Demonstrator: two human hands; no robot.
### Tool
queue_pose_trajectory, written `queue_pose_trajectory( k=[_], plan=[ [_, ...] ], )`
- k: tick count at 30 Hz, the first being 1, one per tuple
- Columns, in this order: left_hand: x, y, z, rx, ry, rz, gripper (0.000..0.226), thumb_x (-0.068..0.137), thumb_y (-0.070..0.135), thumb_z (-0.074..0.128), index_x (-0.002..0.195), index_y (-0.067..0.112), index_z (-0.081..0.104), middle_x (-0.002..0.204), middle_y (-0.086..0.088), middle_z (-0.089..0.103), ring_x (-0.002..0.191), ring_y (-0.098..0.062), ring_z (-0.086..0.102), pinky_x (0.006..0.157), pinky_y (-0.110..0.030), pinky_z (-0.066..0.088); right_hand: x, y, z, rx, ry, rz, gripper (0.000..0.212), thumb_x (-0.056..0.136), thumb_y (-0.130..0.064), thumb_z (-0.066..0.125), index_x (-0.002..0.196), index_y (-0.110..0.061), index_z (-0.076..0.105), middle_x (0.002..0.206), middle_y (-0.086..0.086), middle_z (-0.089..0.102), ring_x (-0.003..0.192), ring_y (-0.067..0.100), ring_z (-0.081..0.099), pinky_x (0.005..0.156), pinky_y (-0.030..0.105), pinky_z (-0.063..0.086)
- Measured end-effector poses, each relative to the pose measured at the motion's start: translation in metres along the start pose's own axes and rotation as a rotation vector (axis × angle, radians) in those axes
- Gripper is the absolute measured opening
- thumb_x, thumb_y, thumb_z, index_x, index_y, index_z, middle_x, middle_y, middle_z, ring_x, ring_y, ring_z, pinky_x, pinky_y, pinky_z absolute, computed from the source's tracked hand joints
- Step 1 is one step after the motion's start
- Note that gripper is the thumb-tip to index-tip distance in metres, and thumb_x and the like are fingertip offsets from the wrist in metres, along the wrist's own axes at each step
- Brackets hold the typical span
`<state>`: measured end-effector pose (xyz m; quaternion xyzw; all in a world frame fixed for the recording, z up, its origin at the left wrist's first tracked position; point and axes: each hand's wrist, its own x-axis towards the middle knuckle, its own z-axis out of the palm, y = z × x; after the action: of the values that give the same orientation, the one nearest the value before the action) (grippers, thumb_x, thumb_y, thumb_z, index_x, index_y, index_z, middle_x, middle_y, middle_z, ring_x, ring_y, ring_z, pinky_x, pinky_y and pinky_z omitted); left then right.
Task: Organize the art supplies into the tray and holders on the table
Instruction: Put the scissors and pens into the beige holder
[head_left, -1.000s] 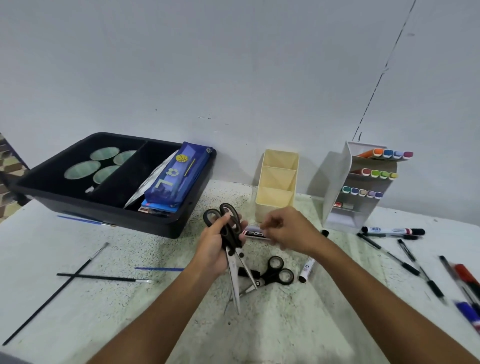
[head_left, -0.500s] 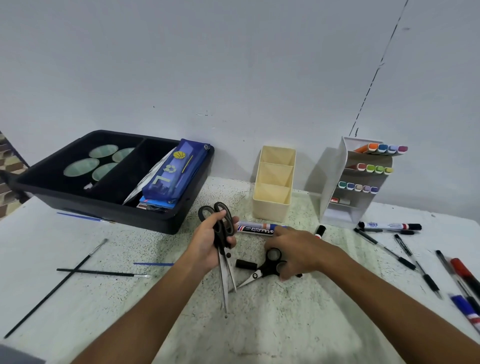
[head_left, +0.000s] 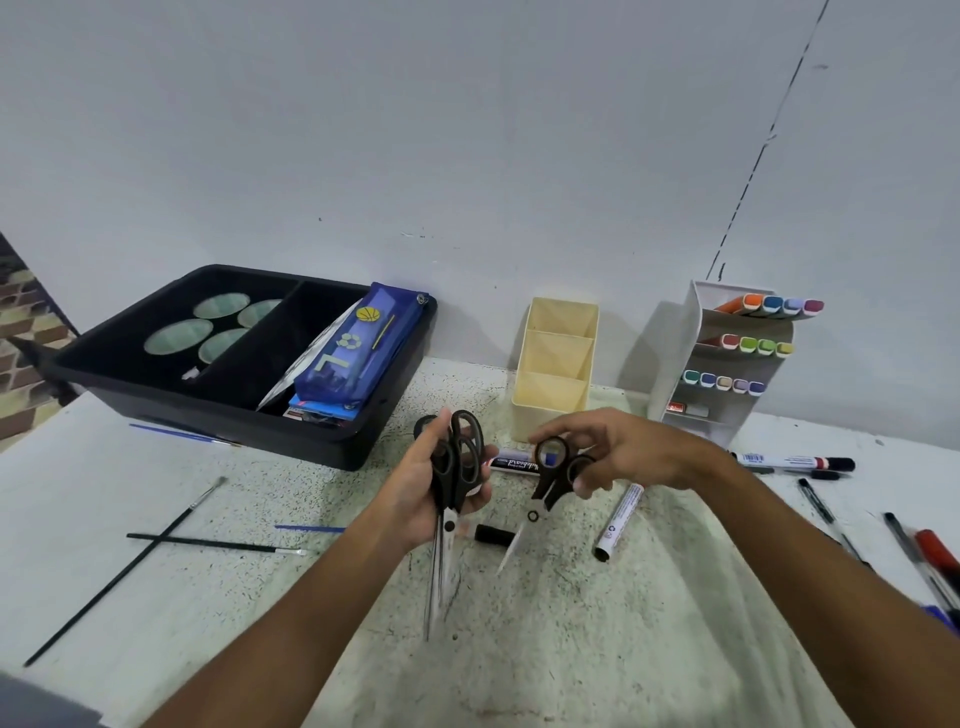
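Left hand (head_left: 415, 488) gripping large black scissors (head_left: 452, 499) blades down, right hand (head_left: 618, 452) pinching small scissors (head_left: 550, 478) by the handle, cream holder (head_left: 556, 364) just beyond both hands, above the counter (head_left: 571, 649)

We see even, soft indoor light, fairly bright, no glare. Shadows are faint: a pale one on the wall (head_left: 467, 130) left of the white marker rack (head_left: 727, 364), approx. none under the hands. Wide-angle bend shows twd the edges; the table (head_left: 571, 649) edge curves. Slight motion blur on scissor blades below both grips; corners look soft.
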<state>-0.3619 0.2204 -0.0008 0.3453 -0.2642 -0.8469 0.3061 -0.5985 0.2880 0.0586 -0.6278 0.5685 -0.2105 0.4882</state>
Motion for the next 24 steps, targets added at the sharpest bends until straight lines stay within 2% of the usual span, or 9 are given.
queue_pose_trajectory(
  k=[4, 6, 8, 11, 13, 17, 19, 21, 24],
  plan=[
    [0.001, -0.005, 0.005, 0.059, -0.027, -0.021, 0.073, 0.082, 0.069, 0.052, 0.097, 0.002, 0.074, 0.109, -0.019, 0.066, 0.079, -0.024, 0.062, 0.068, -0.037, 0.057, 0.006, -0.007, 0.003, 0.205, -0.01, -0.056, 0.058, 0.081, 0.01, 0.067, 0.128, -0.024, 0.059, 0.114, 0.018, 0.069, 0.1, 0.052, 0.061, 0.083, 0.056, 0.048],
    [0.0, -0.009, 0.011, 0.133, -0.088, -0.05, 0.086, 0.079, 0.081, 0.036, 0.098, 0.008, 0.078, 0.111, -0.014, 0.069, 0.086, -0.022, 0.068, 0.071, -0.036, 0.057, 0.014, -0.015, 0.012, 0.233, 0.009, -0.077, 0.054, 0.079, 0.008, 0.07, 0.124, -0.02, 0.06, 0.107, 0.022, 0.07, 0.095, 0.045, 0.065, 0.078, 0.046, 0.056],
    [-0.001, -0.014, 0.017, 0.148, -0.125, -0.063, 0.095, 0.066, 0.088, 0.034, 0.104, 0.012, 0.077, 0.1, -0.012, 0.071, 0.081, -0.018, 0.069, 0.07, -0.037, 0.057, 0.021, -0.024, 0.02, 0.221, 0.043, -0.084, 0.046, 0.077, 0.007, 0.074, 0.116, -0.013, 0.061, 0.1, 0.024, 0.071, 0.086, 0.038, 0.067, 0.068, 0.036, 0.052],
    [-0.002, -0.019, 0.021, 0.133, -0.167, -0.048, 0.098, 0.058, 0.09, 0.036, 0.104, 0.013, 0.076, 0.085, -0.012, 0.068, 0.074, -0.017, 0.065, 0.069, -0.037, 0.058, 0.03, -0.034, 0.027, 0.173, 0.061, -0.089, 0.039, 0.075, 0.009, 0.075, 0.11, -0.003, 0.062, 0.095, 0.025, 0.072, 0.085, 0.041, 0.068, 0.079, 0.047, 0.053],
    [-0.002, -0.02, 0.022, 0.115, -0.189, -0.023, 0.096, 0.059, 0.091, 0.034, 0.099, 0.014, 0.077, 0.082, -0.012, 0.065, 0.07, -0.018, 0.063, 0.061, -0.034, 0.057, 0.032, -0.038, 0.03, 0.076, 0.094, -0.113, 0.038, 0.074, 0.006, 0.077, 0.11, -0.003, 0.067, 0.093, 0.023, 0.071, 0.084, 0.038, 0.068, 0.081, 0.044, 0.055],
    [-0.006, -0.021, 0.021, 0.099, -0.223, 0.007, 0.09, 0.055, 0.087, 0.046, 0.103, 0.016, 0.074, 0.093, -0.009, 0.064, 0.079, -0.016, 0.059, 0.049, -0.02, 0.05, 0.035, -0.043, 0.032, -0.078, 0.151, -0.184, 0.039, 0.075, -0.002, 0.079, 0.112, -0.011, 0.073, 0.093, 0.02, 0.07, 0.087, 0.03, 0.067, 0.084, 0.042, 0.053],
    [-0.006, -0.023, 0.021, 0.062, -0.249, -0.008, 0.095, 0.045, 0.081, 0.068, 0.111, 0.013, 0.066, 0.098, -0.009, 0.065, 0.083, -0.017, 0.059, 0.044, -0.017, 0.047, 0.035, -0.044, 0.031, -0.082, 0.127, -0.202, 0.037, 0.078, -0.001, 0.076, 0.113, -0.011, 0.072, 0.094, 0.023, 0.069, 0.085, 0.036, 0.066, 0.08, 0.043, 0.054],
    [-0.006, -0.024, 0.021, 0.054, -0.272, -0.007, 0.103, 0.035, 0.075, 0.079, 0.114, 0.012, 0.063, 0.101, -0.011, 0.065, 0.084, -0.018, 0.06, 0.043, -0.016, 0.044, 0.035, -0.044, 0.031, -0.05, 0.102, -0.199, 0.036, 0.079, 0.001, 0.074, 0.113, -0.011, 0.072, 0.091, 0.022, 0.069, 0.076, 0.03, 0.067, 0.071, 0.04, 0.055],
    [-0.005, -0.024, 0.02, 0.021, -0.276, -0.017, 0.097, 0.049, 0.08, 0.067, 0.117, 0.011, 0.063, 0.108, -0.014, 0.065, 0.083, -0.016, 0.061, 0.043, -0.015, 0.042, 0.035, -0.042, 0.027, 0.148, 0.09, -0.146, 0.035, 0.082, 0.007, 0.068, 0.112, -0.01, 0.072, 0.082, 0.011, 0.069, 0.059, 0.009, 0.062, 0.052, 0.022, 0.048]
  ],
)
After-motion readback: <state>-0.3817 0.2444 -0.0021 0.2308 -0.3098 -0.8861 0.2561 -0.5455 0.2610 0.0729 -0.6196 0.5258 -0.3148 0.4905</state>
